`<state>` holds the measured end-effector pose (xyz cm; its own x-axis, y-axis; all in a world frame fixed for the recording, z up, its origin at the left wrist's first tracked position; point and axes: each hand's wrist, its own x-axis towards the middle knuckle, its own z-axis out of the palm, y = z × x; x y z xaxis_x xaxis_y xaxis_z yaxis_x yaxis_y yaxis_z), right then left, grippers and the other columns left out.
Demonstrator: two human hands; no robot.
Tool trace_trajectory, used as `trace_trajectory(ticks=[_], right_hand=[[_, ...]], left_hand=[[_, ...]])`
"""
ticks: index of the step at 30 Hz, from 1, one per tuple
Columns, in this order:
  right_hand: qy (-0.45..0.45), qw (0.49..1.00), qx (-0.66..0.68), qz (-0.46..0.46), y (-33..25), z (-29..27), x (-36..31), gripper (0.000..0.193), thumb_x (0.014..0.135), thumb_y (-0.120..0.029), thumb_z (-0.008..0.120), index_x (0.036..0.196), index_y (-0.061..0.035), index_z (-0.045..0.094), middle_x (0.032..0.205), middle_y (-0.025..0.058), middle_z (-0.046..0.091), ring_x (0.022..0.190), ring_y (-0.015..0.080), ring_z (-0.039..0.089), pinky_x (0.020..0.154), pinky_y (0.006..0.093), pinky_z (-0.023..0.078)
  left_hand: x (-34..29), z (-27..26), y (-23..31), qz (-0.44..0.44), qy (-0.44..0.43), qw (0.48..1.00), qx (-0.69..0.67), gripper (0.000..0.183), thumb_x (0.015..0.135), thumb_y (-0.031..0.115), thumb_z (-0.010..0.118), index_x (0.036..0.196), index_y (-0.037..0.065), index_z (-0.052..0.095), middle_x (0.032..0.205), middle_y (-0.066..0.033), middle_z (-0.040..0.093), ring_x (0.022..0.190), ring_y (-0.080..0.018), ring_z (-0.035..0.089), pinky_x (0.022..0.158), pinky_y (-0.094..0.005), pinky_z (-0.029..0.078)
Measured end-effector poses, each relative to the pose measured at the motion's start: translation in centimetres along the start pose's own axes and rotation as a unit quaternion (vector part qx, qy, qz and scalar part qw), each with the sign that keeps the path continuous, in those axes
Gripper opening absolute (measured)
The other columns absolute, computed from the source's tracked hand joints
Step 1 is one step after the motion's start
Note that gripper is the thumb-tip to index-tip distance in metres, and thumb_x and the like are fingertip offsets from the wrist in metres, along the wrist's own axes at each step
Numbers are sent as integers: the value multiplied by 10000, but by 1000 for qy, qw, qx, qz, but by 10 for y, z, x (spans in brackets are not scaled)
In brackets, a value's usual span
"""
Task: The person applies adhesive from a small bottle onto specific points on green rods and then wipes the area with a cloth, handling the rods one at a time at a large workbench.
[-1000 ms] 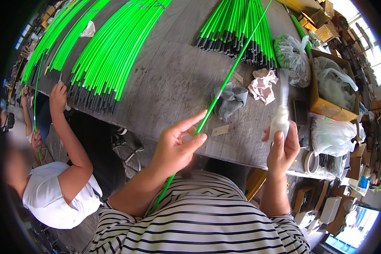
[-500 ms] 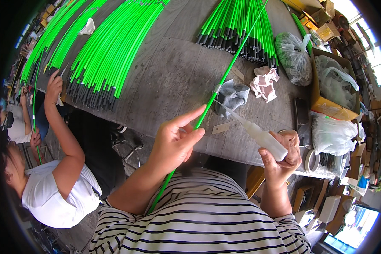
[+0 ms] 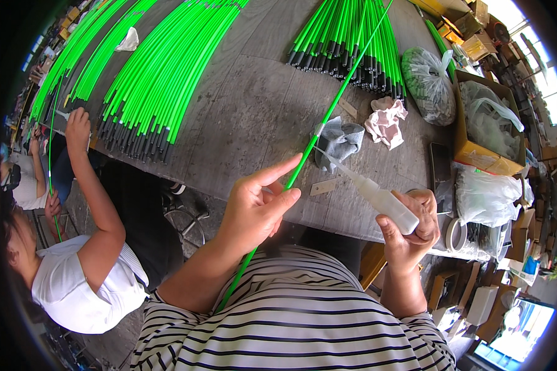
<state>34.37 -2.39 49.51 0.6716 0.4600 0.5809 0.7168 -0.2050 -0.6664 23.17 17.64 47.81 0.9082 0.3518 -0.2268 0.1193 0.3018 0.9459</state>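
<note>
A long thin green rod (image 3: 333, 110) slants across the view, running from my lap up over the table, with a pale band partway along it. My left hand (image 3: 260, 201) pinches this rod between thumb and fingers. In my right hand (image 3: 418, 219) is a translucent white squeeze bottle (image 3: 387, 203) with a long tapered nozzle. The nozzle's tip points up and left, at or very near the rod's pale band; whether they touch I cannot tell. Behind that spot lies a crumpled grey cloth (image 3: 341, 142), and a pinkish cloth (image 3: 387, 122) rests to its right.
Bundles of green rods with black ends (image 3: 167, 74) cover the table's left, and another bundle (image 3: 346, 49) lies at the back. At right stand a filled plastic bag (image 3: 428, 83), a cardboard box (image 3: 486, 154), a phone (image 3: 439, 164) and a tape roll (image 3: 456, 235). A co-worker (image 3: 86, 278) sits left.
My hands, the rod and the bottle have hardly moved. At left, the co-worker's raised hand has shifted slightly down, a nozzle now pointing toward their rod.
</note>
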Motion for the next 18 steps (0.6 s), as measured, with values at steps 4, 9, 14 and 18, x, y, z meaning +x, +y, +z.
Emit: trace_trajectory(ticks=[4,9,14,18], right_hand=[[-1,1000,-4,-7,0,-1,0,394,573,-129,805,905,11,646,741,63,549,657,149,486,589,239,384],[-2,1000,-6,-9,-2,-1,1,388,578,-132,804,904,9,648,738,64,546,652,146,485,579,235,384],[-6,1000,-10,-12,-3,-1,2,389,579,-136,804,903,11,648,735,67,544,652,146,485,577,236,383],[-7,1000,-10,-15,-3,-2,2,390,581,-135,804,904,16,647,739,68,547,656,148,487,581,237,384]], left_hand=[[0,0,1,4,-3,1000,12,459,811,9,583,1250,63,463,643,25,418,374,-25,385,327,-180,284],[0,0,0,4,-4,1000,8,454,814,9,578,1250,59,462,637,25,415,373,-28,386,327,-183,287],[1,-2,0,4,-14,1000,-2,428,833,11,547,1250,48,457,632,23,415,371,-34,390,326,-185,300],[1,-3,-2,8,-19,1000,-22,393,856,36,519,1245,41,459,657,1,449,377,-47,405,331,-190,325]])
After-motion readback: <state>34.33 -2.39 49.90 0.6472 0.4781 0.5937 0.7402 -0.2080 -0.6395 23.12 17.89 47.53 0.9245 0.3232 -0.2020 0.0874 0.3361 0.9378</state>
